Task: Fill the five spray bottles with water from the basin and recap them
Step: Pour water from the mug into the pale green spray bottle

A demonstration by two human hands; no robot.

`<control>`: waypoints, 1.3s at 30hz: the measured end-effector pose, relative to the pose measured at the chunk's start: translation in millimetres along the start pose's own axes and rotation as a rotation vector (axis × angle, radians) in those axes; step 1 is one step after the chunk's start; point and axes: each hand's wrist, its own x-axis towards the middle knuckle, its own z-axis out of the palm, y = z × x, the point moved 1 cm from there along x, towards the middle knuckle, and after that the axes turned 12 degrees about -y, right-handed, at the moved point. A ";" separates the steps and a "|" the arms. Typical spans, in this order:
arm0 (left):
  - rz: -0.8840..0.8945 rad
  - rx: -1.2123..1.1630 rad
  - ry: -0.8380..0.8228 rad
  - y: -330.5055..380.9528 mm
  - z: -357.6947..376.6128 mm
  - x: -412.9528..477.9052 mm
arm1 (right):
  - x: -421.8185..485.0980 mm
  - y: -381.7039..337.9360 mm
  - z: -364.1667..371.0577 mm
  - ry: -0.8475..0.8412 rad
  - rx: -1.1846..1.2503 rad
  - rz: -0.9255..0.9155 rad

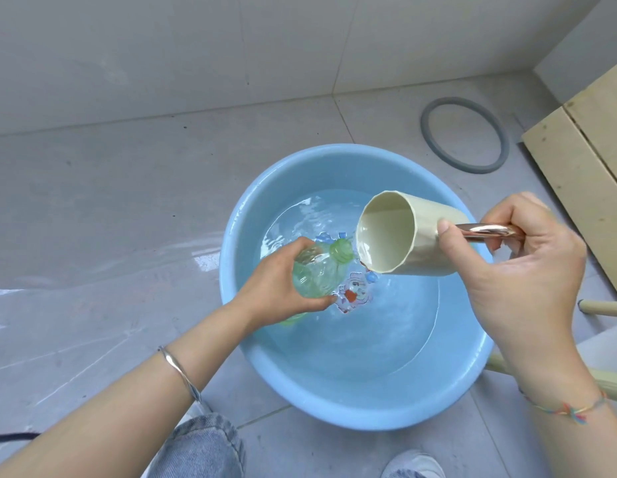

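A round blue basin (334, 405) holding water sits on the grey floor. Over it, my left hand (282, 288) grips a clear green bottle (317, 270), tilted with its open neck toward the upper right. My right hand (520, 267) holds a cream cup (420, 236) by its shiny metal handle (486, 231). The cup is tipped sideways, its rim just to the right of the bottle's neck. A little water lies at the cup's lower lip. No other bottles or caps are in view.
A picture is printed on the basin's bottom (355, 294). A grey rubber ring (464, 134) lies on the floor behind the basin. Pale wooden boards (582, 160) lean at the right. A tiled wall stands behind. My jeans-clad knee (203, 446) is below.
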 end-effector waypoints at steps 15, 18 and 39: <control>-0.008 -0.014 -0.006 1.4 -1.0 -1.8 | 4.5 -12.6 0.8 -0.011 -0.163 -0.109; -0.009 -0.007 -0.009 2.1 -0.8 -1.7 | 5.2 -15.5 1.6 -0.010 -0.185 -0.140; -0.016 0.012 -0.003 0.3 -0.5 -1.4 | 7.0 -26.2 15.2 -0.068 -0.324 -0.338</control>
